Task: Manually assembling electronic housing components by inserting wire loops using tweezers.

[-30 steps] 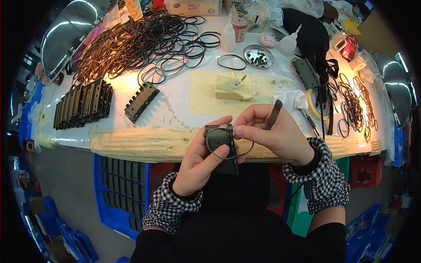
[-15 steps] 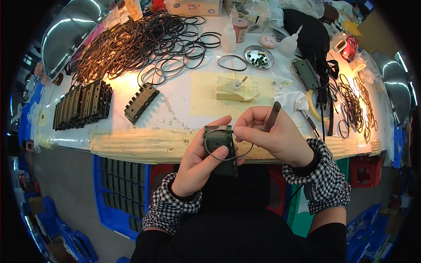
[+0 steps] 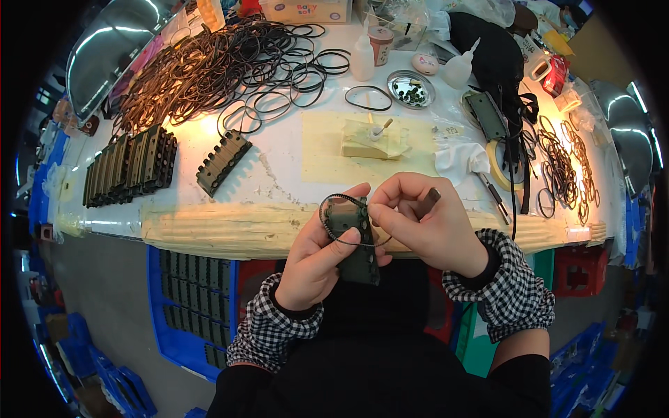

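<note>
My left hand (image 3: 306,268) is closed around a dark green, camouflage-patterned housing (image 3: 360,266), its thumb pressing a thin black ring-shaped strip (image 3: 330,199) against the front. That strip loops over the upper part of the housing and looks ribbed. On the right, my right hand (image 3: 435,226) pinches at the strip's edge beside the housing's upper right side. A flat brown stick-like tool (image 3: 429,201) is also tucked in the right fingers; its lower end is hidden in the hand. Both hands are above the bench's padded front edge (image 3: 209,226).
A big heap of black rings (image 3: 202,70) covers the back left. Several green housings (image 3: 132,167) stand at left, one (image 3: 223,161) apart. Midway lies a taped block (image 3: 369,143); behind it, a metal dish (image 3: 411,90) with small dark pieces. A blue crate (image 3: 157,299) sits below.
My right hand has shifted slightly, and the brown tool has tipped lower within it. The strip's loop now rises above the housing's top left and hangs less far to the right.
</note>
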Demonstrator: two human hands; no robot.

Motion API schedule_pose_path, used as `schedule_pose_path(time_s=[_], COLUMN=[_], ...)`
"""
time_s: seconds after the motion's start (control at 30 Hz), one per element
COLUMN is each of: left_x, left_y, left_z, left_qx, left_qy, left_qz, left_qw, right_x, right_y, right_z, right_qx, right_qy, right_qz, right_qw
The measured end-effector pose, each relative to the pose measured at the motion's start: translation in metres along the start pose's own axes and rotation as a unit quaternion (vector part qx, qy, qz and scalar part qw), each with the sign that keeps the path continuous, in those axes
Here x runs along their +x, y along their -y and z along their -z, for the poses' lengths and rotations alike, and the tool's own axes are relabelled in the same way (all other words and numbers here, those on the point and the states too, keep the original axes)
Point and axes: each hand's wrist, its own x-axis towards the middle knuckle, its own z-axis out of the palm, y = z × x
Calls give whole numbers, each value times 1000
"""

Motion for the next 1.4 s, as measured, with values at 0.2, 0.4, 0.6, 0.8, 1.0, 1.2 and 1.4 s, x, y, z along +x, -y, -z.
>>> schedule_pose_path(time_s=[0.2,0.4,0.6,0.8,1.0,1.2,1.4], left_x=[0,0,0,1,3,0,0], left_y=[7,8,8,7,8,11,20], left_z=[-2,2,-2,-1,6,-4,-4], left_qx=[16,-23,-8,-7,-13,21,65], left_qy=[-21,-11,-28,-27,-1,-42,-73], left_qz=[-27,-23,-28,-39,-38,-75,-117], left_qw=[999,999,999,999,999,996,988], right_x=[-1,1,-4,-5,-5,-9,-13], right_y=[0,-4,-2,-8,-4,-27,-29], right_z=[-1,-2,-5,-8,-10,-14,-20], right_qx=[-57,-7,-69,-138,-141,-195,-172], right_qy=[-13,-22,-30,-42,-76,-146,-162], right_qz=[-3,-28,6,60,76,164,165], right_qw=[998,999,997,988,984,956,958])
